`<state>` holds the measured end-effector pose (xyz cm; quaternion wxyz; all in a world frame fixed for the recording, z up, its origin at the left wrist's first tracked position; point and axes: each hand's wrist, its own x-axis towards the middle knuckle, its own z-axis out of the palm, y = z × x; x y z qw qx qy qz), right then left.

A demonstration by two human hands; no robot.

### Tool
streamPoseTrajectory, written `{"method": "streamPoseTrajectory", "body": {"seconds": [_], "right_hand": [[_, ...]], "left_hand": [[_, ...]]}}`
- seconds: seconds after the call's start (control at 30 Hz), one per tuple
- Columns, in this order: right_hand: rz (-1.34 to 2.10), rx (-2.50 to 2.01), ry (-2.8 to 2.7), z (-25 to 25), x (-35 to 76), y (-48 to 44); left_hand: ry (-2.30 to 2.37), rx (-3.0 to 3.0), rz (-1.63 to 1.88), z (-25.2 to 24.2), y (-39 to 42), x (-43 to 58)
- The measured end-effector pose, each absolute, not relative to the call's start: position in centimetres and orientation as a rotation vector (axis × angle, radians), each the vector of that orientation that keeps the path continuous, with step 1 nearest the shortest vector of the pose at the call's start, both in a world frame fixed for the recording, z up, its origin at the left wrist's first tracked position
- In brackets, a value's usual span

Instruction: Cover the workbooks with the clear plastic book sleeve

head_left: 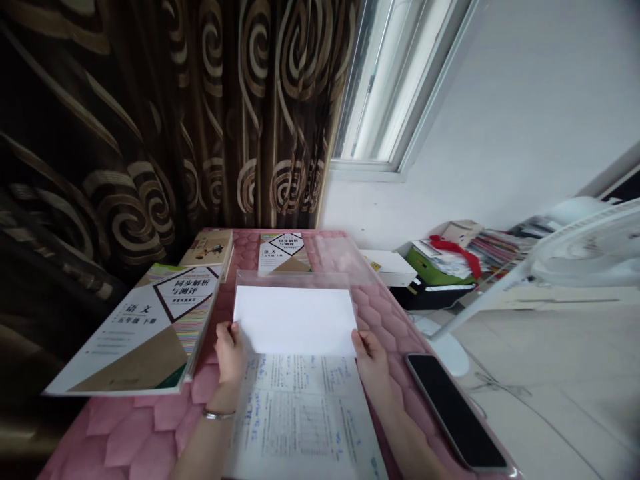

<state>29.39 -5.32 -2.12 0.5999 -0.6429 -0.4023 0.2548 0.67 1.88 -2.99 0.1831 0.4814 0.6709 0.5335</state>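
At nine and three o'clock on the white sheet [295,319], left hand [230,352] and right hand [371,355] are pinching its edges, fingers nearly closed. Positioning is seemingly requiring even support next.

White sheet [295,320]: smooth matt paper. Clear cover [293,279]: glossy plastic. Bangle [219,415]: shiny metal.

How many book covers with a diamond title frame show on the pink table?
2: the left cover, beside the left hand, and the far cover, beyond the white sheet. More could be hidden underneath.
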Motion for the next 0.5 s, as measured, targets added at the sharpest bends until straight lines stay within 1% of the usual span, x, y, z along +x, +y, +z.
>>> {"method": "streamPoseTrajectory", "body": {"seconds": [0.2,0.33,0.5], "right_hand": [[0.451,-1.576,-0.901,-1.8,28.3,-4.4],[0.488,-1.54,-0.851,-1.1,27.8,-4.6],[0.51,-1.454,-0.882,-1.3,27.9,-5.1]], "left_hand": [[1.891,1.368,1.557,-3.0,1.8,0.6],[1.902,1.353,1.539,-3.0,1.9,0.7],[1.906,1.333,1.543,-2.8,1.9,0.8]]}}
